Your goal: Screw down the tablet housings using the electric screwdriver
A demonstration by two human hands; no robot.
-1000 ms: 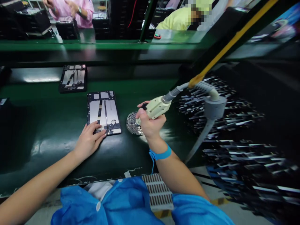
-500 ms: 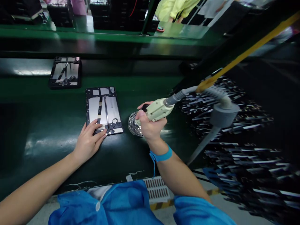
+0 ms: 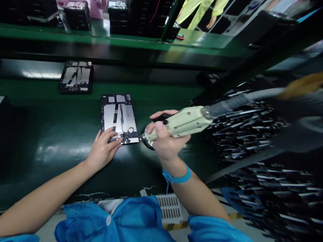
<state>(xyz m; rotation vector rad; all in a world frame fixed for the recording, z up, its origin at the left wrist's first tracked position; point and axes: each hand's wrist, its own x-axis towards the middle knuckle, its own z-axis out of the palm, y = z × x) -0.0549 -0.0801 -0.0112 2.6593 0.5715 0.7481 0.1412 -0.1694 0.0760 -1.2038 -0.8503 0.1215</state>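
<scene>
While the left hand (image 3: 104,151) lies flat with fingers spread on the near left corner of an opened tablet (image 3: 119,117), the right hand (image 3: 165,143) is wrapped tight around a cream-coloured power screwdriver (image 3: 181,123). The tablet lies back-side up on the green bench (image 3: 63,148), its long side running away from the person, with metal plates and dark flat cables showing inside its frame. The screwdriver is held nearly level, its tip pointing left toward the tablet's near right corner and stopping just beside it. A grey hose (image 3: 239,101) runs from the tool's rear off to the right. Under the tip, mostly hidden by the hand, sits a round perforated dish (image 3: 148,145), touching the bench just right of the tablet. A blue strap (image 3: 178,177) rings the right wrist. Farther back on the left lies a second tablet (image 3: 75,76), also open, well apart from the first.
</scene>
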